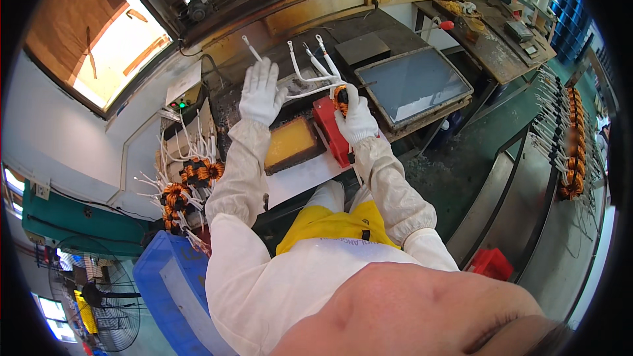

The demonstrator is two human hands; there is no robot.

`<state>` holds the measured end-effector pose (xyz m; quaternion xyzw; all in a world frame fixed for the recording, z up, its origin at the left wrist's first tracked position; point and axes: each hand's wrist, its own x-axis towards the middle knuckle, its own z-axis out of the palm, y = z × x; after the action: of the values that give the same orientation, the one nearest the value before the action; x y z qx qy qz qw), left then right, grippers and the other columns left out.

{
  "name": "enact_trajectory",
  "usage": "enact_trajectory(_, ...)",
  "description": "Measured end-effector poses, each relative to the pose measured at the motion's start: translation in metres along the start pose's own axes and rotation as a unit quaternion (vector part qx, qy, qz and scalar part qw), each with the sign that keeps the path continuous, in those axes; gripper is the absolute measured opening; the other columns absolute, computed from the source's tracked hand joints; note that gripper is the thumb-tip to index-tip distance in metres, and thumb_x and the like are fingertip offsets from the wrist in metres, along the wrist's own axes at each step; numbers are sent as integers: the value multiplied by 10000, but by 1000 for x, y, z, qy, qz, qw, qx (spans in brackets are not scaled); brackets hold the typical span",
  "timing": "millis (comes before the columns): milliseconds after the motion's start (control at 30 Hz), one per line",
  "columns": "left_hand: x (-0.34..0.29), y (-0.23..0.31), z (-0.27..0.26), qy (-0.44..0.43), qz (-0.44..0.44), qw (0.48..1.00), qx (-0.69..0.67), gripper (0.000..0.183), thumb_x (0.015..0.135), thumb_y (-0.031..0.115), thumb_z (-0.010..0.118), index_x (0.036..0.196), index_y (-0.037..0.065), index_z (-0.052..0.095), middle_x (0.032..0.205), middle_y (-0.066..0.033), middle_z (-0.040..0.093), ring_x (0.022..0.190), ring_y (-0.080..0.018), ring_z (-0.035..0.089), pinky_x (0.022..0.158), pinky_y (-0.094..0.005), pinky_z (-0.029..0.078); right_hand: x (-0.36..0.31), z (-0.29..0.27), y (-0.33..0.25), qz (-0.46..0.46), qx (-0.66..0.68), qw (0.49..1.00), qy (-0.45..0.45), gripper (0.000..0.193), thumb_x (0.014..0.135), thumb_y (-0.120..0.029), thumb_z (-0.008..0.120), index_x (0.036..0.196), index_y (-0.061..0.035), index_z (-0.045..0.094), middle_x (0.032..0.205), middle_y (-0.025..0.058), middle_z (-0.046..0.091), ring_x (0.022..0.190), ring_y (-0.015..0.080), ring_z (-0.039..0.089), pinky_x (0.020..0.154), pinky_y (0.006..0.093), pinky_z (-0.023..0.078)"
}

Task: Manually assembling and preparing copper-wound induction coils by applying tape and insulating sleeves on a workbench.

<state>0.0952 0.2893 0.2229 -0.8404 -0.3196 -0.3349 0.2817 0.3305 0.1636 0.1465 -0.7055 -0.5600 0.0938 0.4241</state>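
Observation:
My right hand (357, 118), in a white glove, is closed around a copper-wound ring coil (341, 99) above the bench. Several white leads (322, 66) rise from the coil, with metal lugs at their ends. One lead runs left to my gloved left hand (261, 92). This hand lies stretched over it, thumb apart, and a lugged lead end (250, 47) shows past its fingertips. Beneath my right hand stands a red block-shaped object (329, 133). Between my forearms sits a dark-framed rectangular tray (290, 144) with a yellow-amber surface.
Finished-looking coils with white leads (191, 175) pile up on the left, above a blue crate (173, 290). A framed grey panel (417, 86) lies to the right. Farther right, a rack holds a row of coils (573, 138). A control box (182, 99) shows a green light.

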Motion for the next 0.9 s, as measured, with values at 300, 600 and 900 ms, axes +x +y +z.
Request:
enact_trajectory(300, -41, -11, 28, -16, -114, 985, -126, 628, 934, 351, 687, 1449, 28, 532, 1475, -226, 542, 1386, -382, 499, 1168, -470, 401, 5, 1, -8, 17, -26, 999, -14, 795, 878, -230, 731, 1524, -243, 267, 1190, 267, 567, 971, 489, 654, 786, 570, 556)
enact_trajectory(600, -17, -17, 52, -93, -464, 611, -635, 564, 985, 202, 664, 1486, 6, 496, 1091, -72, 723, 816, -82, 615, 724, -241, 493, 4, 5, -8, 11, -28, 1000, 8, 812, 856, -222, 738, 1521, -271, 275, 1180, 261, 562, 957, 484, 654, 767, 563, 567)
enact_trajectory(900, -5, 11, 20, -51, -386, 668, -634, 454, 1032, 131, 563, 1477, 60, 507, 943, 1, 703, 646, -36, 508, 590, -208, 446, 3, 7, -5, 16, -33, 999, 10, 815, 859, -230, 738, 1525, -259, 267, 1187, 256, 562, 971, 480, 655, 779, 567, 561)
